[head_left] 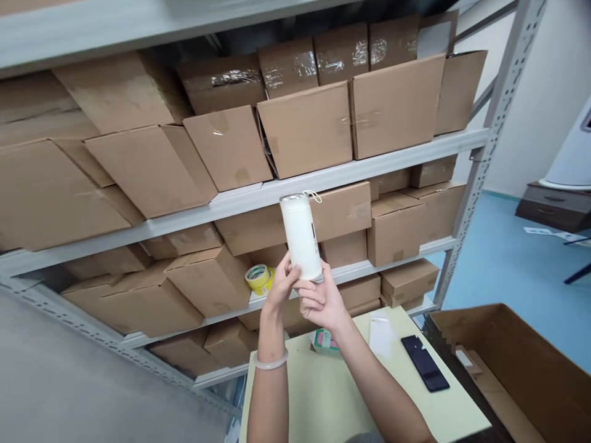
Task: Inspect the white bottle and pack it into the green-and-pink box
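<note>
Now we hold smooth white cylindrical bottle (300, 237), silvery rim, cord loop on top, in left hand (281, 286) and right hand (322, 296), both curled round lower end, above pale green table (300, 412), before steel shelving (258, 200) stacked with taped cardboard cartons (305, 129).

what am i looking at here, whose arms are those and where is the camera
This is one picture from a camera worn on a person's head, looking forward and down, so the arms are that person's own. There is no machine. The left hand and right hand together hold up a white bottle with a small loop at its top. Behind it stand grey metal shelves stacked with cardboard boxes. Below, a pale green table carries a dark phone, and an open cardboard box sits to the right.
</note>
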Available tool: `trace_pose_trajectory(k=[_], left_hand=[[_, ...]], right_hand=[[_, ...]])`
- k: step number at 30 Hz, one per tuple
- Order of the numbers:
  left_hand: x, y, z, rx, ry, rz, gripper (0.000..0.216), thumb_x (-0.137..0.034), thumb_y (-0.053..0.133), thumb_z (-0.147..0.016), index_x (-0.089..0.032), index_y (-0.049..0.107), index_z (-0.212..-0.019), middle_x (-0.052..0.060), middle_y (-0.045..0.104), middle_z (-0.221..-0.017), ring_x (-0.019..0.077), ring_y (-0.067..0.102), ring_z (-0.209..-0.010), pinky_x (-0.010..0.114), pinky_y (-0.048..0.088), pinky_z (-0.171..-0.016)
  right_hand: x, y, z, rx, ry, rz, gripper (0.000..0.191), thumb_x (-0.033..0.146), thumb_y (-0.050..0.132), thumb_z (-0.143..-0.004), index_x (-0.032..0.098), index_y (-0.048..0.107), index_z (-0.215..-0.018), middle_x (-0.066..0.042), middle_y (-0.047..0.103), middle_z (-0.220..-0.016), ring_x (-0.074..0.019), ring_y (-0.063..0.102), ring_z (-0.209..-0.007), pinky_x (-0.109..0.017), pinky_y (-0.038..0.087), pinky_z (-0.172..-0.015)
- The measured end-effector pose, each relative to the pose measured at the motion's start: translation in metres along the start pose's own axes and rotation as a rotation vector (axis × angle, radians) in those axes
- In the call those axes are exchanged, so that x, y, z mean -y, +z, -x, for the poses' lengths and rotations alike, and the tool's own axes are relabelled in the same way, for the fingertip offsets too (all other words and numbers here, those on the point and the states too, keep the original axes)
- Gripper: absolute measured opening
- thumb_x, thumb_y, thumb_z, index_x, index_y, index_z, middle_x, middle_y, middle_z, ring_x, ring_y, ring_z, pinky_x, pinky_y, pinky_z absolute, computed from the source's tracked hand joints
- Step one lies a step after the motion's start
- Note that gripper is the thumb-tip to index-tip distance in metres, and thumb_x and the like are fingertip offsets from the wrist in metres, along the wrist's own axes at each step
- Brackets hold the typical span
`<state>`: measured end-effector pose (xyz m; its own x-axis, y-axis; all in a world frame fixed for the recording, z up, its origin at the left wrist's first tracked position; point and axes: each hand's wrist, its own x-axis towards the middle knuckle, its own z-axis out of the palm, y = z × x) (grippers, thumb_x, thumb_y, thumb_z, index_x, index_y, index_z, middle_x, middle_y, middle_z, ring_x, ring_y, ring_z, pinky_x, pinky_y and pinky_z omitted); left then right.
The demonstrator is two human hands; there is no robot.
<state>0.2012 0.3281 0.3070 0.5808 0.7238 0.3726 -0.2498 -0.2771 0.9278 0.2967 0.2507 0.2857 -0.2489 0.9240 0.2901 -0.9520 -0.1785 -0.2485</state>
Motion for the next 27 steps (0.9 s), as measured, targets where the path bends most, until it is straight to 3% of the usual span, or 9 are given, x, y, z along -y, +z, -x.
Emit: trace_pose_trajectory(k=[4, 9, 12, 15, 19, 22, 24, 27], left_hand=[[-0.002, 0.012, 0.005, -0.054, 0.054, -0.062, 0.052, -0.049, 0.075, -0.073, -0.018, 0.060, -0.112, 0.005, 0.067, -0.099, 0.0190, 0.064, -0.087, 0.026, 0.051, -0.074], [-0.001, 0.037, 0.016, -0.254, 0.126, -0.184, 0.057, -0.047, 0.073, -0.076, -0.021, 0.052, -0.123, 0.008, 0.061, -0.119, 0.0222, 0.062, -0.102, 0.029, 0.052, -0.080], [0.001, 0.049, 0.018, -0.431, 0.243, -0.283, 0.055, -0.045, 0.073, -0.077, -0.022, 0.051, -0.122, 0.009, 0.056, -0.126, 0.0222, 0.056, -0.113, 0.030, 0.048, -0.092], [0.004, 0.058, 0.021, -0.481, 0.296, -0.269, 0.045, -0.049, 0.062, -0.086, -0.021, 0.048, -0.119, 0.010, 0.054, -0.122, 0.0203, 0.055, -0.112, 0.031, 0.046, -0.095], [0.007, 0.060, 0.029, -0.450, 0.247, -0.157, 0.040, -0.056, 0.043, -0.094, -0.024, 0.044, -0.119, 0.010, 0.050, -0.126, 0.0184, 0.056, -0.110, 0.029, 0.050, -0.089], [0.006, 0.052, 0.034, -0.390, 0.140, 0.044, 0.043, -0.059, 0.044, -0.092, -0.025, 0.047, -0.118, 0.008, 0.054, -0.121, 0.0180, 0.061, -0.099, 0.028, 0.054, -0.077], [0.005, 0.042, 0.036, -0.305, 0.076, 0.204, 0.047, -0.060, 0.050, -0.089, -0.024, 0.051, -0.118, 0.008, 0.059, -0.114, 0.0197, 0.063, -0.095, 0.030, 0.056, -0.075], [0.004, 0.028, 0.041, -0.093, -0.002, 0.378, 0.064, -0.066, 0.056, -0.081, -0.019, 0.054, -0.125, 0.013, 0.063, -0.117, 0.0280, 0.063, -0.105, 0.037, 0.056, -0.081]], right_hand=[[0.002, -0.007, 0.004, -0.063, 0.017, 0.194, 0.054, 0.060, 0.028, -0.096, 0.015, 0.057, -0.090, 0.005, 0.047, -0.055, -0.0047, 0.028, -0.034, -0.016, 0.021, -0.031], [-0.001, -0.008, 0.008, -0.362, -0.340, 0.648, 0.046, 0.062, 0.046, -0.091, 0.019, 0.057, -0.104, -0.004, 0.063, -0.080, -0.0139, 0.058, -0.056, -0.020, 0.037, -0.035], [-0.007, -0.008, 0.008, -0.423, -0.455, 0.743, 0.047, 0.063, 0.055, -0.087, 0.023, 0.055, -0.111, -0.005, 0.065, -0.100, -0.0171, 0.063, -0.079, -0.022, 0.048, -0.047], [-0.014, -0.007, 0.005, -0.459, -0.532, 0.755, 0.048, 0.061, 0.057, -0.087, 0.026, 0.052, -0.119, -0.004, 0.064, -0.107, -0.0169, 0.063, -0.086, -0.024, 0.051, -0.057], [-0.012, -0.004, 0.004, -0.412, -0.597, 0.781, 0.047, 0.056, 0.061, -0.086, 0.028, 0.049, -0.122, 0.000, 0.063, -0.094, -0.0106, 0.056, -0.063, -0.020, 0.042, -0.045], [-0.004, -0.002, 0.006, -0.332, -0.543, 0.786, 0.043, 0.057, 0.060, -0.085, 0.023, 0.054, -0.112, 0.004, 0.056, -0.070, -0.0066, 0.039, -0.043, -0.019, 0.027, -0.034], [0.002, -0.002, 0.007, -0.298, -0.474, 0.792, 0.042, 0.058, 0.059, -0.084, 0.019, 0.057, -0.100, 0.005, 0.050, -0.059, -0.0063, 0.035, -0.039, -0.019, 0.022, -0.032], [0.004, -0.005, 0.006, -0.236, -0.255, 0.777, 0.045, 0.062, 0.055, -0.084, 0.018, 0.058, -0.094, 0.004, 0.050, -0.053, -0.0086, 0.039, -0.038, -0.019, 0.021, -0.030]])
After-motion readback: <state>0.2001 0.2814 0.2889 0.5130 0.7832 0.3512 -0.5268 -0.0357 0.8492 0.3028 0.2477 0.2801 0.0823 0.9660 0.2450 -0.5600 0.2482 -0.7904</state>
